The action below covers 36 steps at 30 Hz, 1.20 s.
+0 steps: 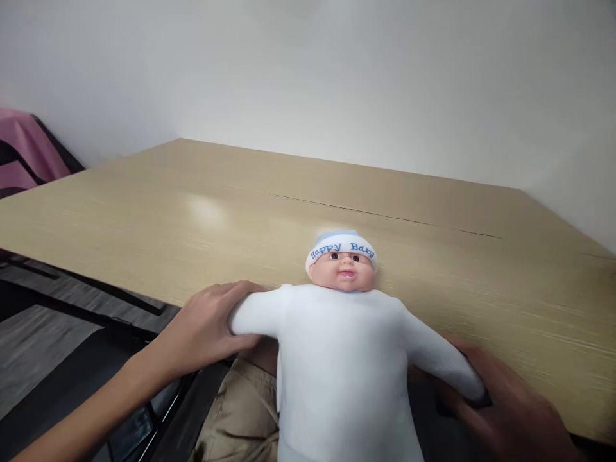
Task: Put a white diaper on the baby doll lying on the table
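Observation:
A baby doll (342,273) faces me at the near edge of the table, its head over the tabletop. It wears a white and light blue hat (341,246) lettered "Happy Baby" and a white long-sleeved garment (344,366). My left hand (216,321) is closed around the end of the sleeve on the left, thumb below and fingers above. On the other side, my right hand (505,398) grips the end of the other sleeve, which hangs lower. Both sleeves are spread outward. The doll's own hands are not visible, and the garment's bottom runs out of view.
The wooden table (144,212) reaches back to a pale wall (308,83), with a thin seam across its top. Pink cloth (36,144) lies beyond its left end. My lap in khaki trousers (240,410) and a dark chair (62,378) are below the near edge.

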{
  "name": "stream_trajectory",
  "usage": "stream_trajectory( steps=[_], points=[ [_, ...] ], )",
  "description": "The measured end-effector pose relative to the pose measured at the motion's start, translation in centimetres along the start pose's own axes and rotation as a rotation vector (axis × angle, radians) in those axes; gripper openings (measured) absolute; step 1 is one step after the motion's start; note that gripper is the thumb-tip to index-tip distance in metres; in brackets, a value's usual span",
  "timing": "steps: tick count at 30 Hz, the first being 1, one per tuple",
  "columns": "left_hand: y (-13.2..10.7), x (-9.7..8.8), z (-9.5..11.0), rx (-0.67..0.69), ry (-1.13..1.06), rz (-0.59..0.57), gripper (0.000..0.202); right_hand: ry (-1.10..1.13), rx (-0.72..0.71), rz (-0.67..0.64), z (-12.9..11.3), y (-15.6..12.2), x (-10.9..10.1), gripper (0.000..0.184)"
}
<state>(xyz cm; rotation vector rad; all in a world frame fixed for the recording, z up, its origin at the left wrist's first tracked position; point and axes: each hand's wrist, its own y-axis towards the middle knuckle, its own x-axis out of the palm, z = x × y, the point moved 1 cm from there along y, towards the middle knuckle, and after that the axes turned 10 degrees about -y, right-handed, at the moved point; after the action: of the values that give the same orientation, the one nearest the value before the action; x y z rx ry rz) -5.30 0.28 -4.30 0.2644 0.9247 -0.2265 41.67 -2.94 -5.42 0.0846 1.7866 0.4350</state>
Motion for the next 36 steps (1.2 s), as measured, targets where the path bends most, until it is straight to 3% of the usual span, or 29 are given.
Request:
stream_trajectory(
  steps=[6, 13, 18, 24, 30, 36],
  points=[
    [5.1, -1.4, -2.2, -0.060, -0.033, 0.014, 0.046, -0.003, 0.009, -0.073, -0.1, 5.5, 1.4, 0.025],
    [15.0, -1.5, -5.3, 0.020, -0.055, 0.034, 0.062, -0.011, 0.068, -0.138, 0.6, 14.6, 3.1, 0.045],
    [20.9, -0.6, -7.4, 0.046, 0.046, 0.119, 0.068, -0.117, 0.133, -0.046, 2.8, 20.5, 6.4, 0.051],
    [26.4, 0.1, -9.3, 0.059, 0.082, 0.244, 0.073, -0.146, 0.162, 0.101, 3.7, 26.1, 9.6, 0.053],
    [30.3, 0.1, -11.1, 0.109, 0.087, 0.374, 0.074, -0.191, 0.056, 0.184, 5.7, 30.4, 11.4, 0.067],
    [31.1, 0.3, -12.4, 0.158, 0.036, 0.338, 0.074, -0.184, -0.018, 0.219, 6.8, 31.5, 11.9, 0.070]
  ],
)
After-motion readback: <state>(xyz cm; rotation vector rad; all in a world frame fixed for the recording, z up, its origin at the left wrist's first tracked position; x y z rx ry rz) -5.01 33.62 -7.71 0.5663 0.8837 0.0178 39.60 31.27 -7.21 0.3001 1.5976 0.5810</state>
